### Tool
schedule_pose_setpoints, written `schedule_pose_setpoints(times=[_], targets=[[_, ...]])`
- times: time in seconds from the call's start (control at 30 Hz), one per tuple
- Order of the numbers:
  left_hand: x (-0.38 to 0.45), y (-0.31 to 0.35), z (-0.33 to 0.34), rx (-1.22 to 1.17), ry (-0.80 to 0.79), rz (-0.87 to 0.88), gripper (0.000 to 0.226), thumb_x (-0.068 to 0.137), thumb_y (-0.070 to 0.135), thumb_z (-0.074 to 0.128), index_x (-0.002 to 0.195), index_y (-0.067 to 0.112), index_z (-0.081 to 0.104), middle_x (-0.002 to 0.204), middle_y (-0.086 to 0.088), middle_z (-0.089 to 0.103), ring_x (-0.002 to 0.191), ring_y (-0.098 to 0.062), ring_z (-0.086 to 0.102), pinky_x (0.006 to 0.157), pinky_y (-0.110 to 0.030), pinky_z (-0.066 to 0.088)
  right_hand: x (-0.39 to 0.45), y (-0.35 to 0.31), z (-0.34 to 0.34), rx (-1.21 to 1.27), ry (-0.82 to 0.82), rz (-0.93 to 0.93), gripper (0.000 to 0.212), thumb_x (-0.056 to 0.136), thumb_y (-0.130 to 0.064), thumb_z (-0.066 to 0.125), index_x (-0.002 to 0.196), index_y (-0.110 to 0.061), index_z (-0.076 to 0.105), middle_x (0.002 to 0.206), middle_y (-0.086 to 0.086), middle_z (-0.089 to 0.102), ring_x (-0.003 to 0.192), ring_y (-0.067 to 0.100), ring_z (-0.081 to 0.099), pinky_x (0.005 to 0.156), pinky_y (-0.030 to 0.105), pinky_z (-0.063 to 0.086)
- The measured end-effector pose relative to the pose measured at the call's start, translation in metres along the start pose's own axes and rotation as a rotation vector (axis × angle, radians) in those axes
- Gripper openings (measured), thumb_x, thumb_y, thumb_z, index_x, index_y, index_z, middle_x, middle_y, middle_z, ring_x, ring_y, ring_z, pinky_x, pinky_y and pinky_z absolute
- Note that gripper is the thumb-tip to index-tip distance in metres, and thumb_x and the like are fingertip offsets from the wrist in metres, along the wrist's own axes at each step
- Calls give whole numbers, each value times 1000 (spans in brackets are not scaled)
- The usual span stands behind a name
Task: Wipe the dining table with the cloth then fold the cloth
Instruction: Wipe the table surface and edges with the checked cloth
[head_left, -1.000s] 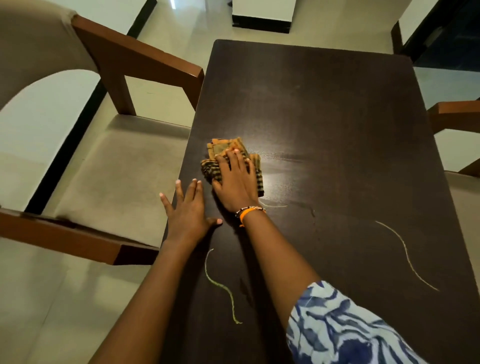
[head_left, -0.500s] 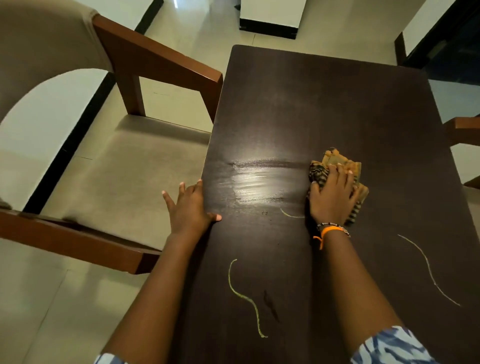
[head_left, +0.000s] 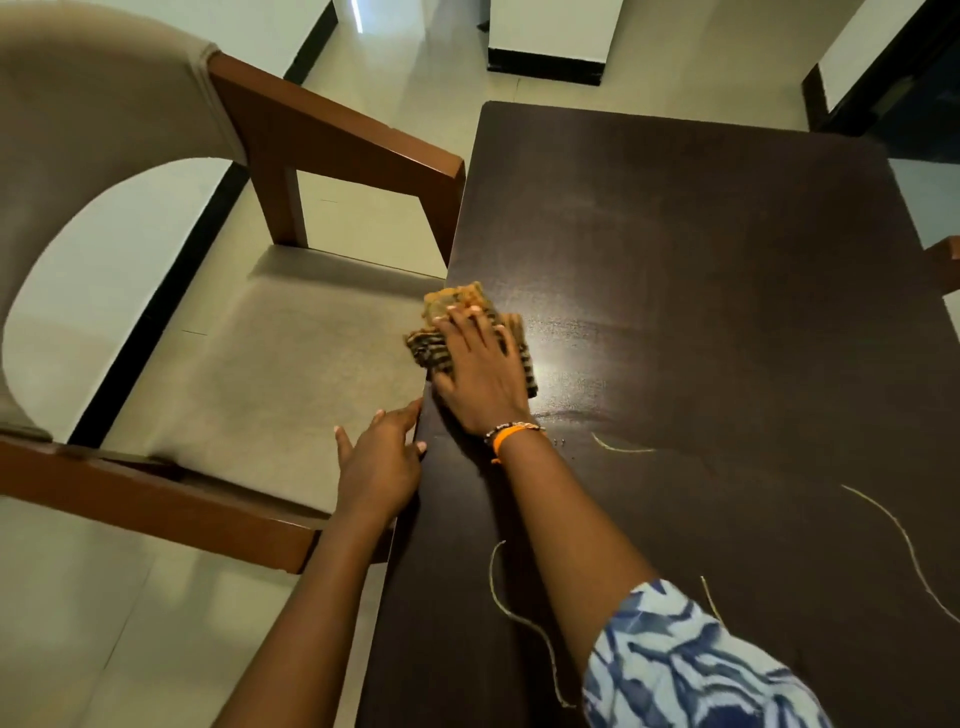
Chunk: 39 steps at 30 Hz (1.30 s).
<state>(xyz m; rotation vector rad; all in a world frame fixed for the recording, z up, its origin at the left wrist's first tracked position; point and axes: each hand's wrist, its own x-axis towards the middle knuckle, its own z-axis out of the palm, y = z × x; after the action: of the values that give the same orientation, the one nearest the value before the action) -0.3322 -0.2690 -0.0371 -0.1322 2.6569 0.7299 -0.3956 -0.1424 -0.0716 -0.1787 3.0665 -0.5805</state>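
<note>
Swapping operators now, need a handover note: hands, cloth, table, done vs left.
Right hand: flat, pressing the bunched orange-and-black striped cloth at the left edge of the dark brown wooden dining table.
Left hand: open, resting on that same edge, nearer the person.
Done: a shiny wiped band shows beside the cloth.
Left: pale squiggly marks nearer the person are unwiped; cloth not folded.
</note>
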Motion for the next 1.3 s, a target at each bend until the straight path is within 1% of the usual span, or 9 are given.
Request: schedule_pose_setpoints(times=[0.13,0.27,0.37,0.47,0.63,0.83,1.0,1.13,1.3], targets=[[6,-5,1,-112,37,-12,47,92,8,53,136,25,48,130,-3,60,128,-22,49,120,-48,6,-14,63,-21,-56,62,196,60,87,-32,49,142,-20,29,154,3,23,144,23,13,116,49,5],[13,-17,6,-273,48,-7,47,86,6,61,129,26,56,132,-2,59,128,-23,49,112,-50,30,-33,123,-48,-84,167,477,56,89,-31,49,141,-17,32,153,5,26,143,23,14,115,48,11],[15,-20,7,-335,36,-7,47,85,4,62,127,23,58,132,-1,58,127,-22,51,108,-41,39,-29,123,-49,-76,175,597,57,90,-31,48,142,-16,30,154,5,23,144,24,10,115,49,8],[16,-21,7,-371,14,-12,47,85,3,62,127,23,58,133,0,58,125,-21,52,105,-37,42,-13,94,-36,-92,153,530,59,89,-33,49,142,-16,29,154,6,23,144,26,11,115,51,7],[19,-23,4,-288,-21,-1,45,88,10,60,128,30,56,136,7,55,130,-18,47,112,-52,29,28,25,-6,-86,48,228,60,87,-37,49,142,-21,31,153,4,24,144,25,11,115,54,4],[1,-13,-5,-72,-40,-4,46,93,13,51,136,28,47,140,4,50,131,-19,45,118,-49,8,28,5,0,-81,-21,147,61,88,-37,48,143,-21,28,155,3,21,144,25,8,115,53,3],[-25,-16,-3,-73,79,-61,37,93,11,49,128,21,57,128,-4,61,119,-23,56,111,-50,30,-35,-34,13,3,-101,12,61,87,-35,48,143,-20,30,155,3,20,145,24,6,114,49,3],[-41,-18,4,-39,82,-34,37,91,14,56,127,20,59,125,-6,63,116,-26,56,110,-50,33,-71,-27,14,-21,-67,-39,64,80,-44,27,138,-20,39,150,2,33,142,26,19,114,47,14],[-42,-19,1,231,-88,67,58,90,24,58,143,27,35,141,1,46,129,-21,44,117,-51,4,-93,34,-11,-71,2,105,66,75,-41,31,137,-21,41,149,4,36,141,26,24,111,41,10]])
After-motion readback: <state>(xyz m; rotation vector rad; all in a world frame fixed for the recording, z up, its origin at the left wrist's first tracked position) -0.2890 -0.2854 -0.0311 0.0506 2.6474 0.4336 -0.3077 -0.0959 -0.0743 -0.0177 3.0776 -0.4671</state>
